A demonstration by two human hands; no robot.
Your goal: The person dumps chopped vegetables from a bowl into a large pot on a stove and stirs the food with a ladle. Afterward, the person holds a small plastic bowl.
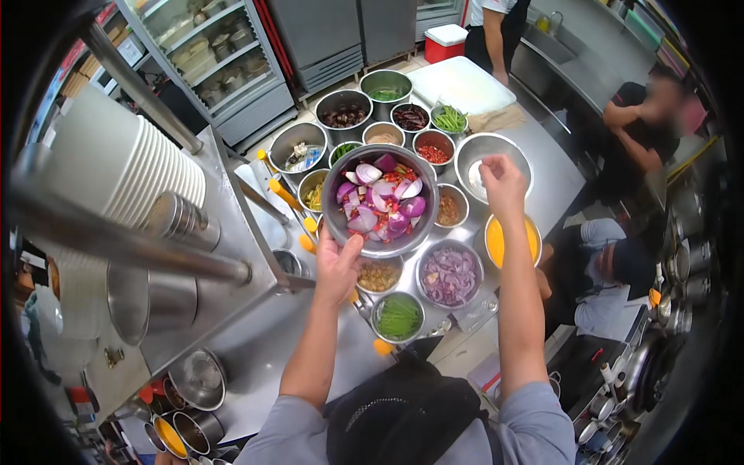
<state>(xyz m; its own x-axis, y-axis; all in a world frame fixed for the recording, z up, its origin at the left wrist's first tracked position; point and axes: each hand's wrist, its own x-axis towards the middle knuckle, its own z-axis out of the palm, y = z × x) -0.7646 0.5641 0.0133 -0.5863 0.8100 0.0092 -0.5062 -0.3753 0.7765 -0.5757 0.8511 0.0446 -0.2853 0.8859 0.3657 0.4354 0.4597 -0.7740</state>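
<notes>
My left hand (339, 267) grips the near rim of a metal bowl (422, 232), thumb on the edge. Inside lie chunks of red onion (379, 187) and bits of red chili. At the right, my right hand (502, 184) is over a wide metal bowl (518, 147) with something white in it. Its fingers are drawn together, and what they hold, if anything, is too small to make out. Just below that hand stands a bowl of yellow liquid (509, 244). Sliced red onion (449, 277) fills another bowl nearer me, beside a bowl of chopped greens (398, 317).
Beyond the held bowl stand several containers, with dried chilies (411, 117), chopped red chilies (434, 149) and green pieces (449, 118). A white cutting board (465, 84) lies behind them. Stacked plates (155, 170) sit on the left shelf. Other people (639, 124) are at the right.
</notes>
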